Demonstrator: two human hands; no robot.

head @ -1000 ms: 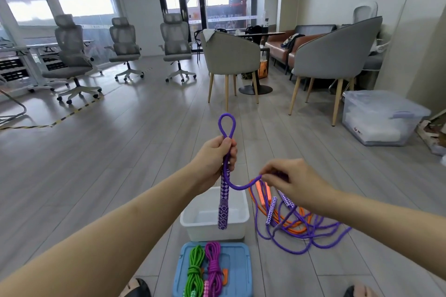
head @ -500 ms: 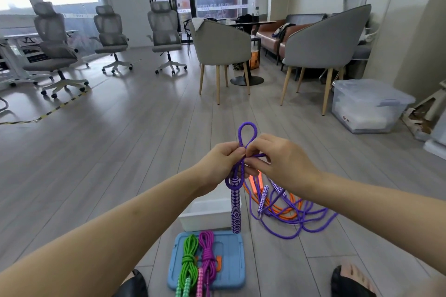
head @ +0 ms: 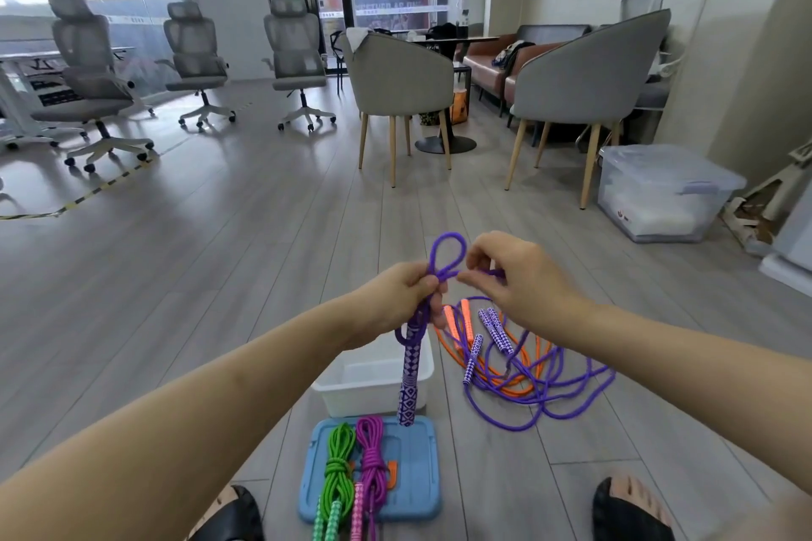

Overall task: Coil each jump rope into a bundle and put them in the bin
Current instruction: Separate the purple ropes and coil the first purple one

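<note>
Head view: left hand [head: 402, 299] grips the purple braided jump rope [head: 444, 253], loop at twelve o'clock; right hand [head: 514, 272] pinches its strand, mid-coiling. Next, probably more wraps. White plastic bin [head: 338, 391] sits at six o'clock.

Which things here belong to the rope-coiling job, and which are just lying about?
Job:
left hand and right hand, both gripping the purple rope
white bin
loose purple and orange ropes on the floor
green bundle and magenta bundle on the blue lid

Lying about:
office chairs
grey armchairs
clear storage box
</note>
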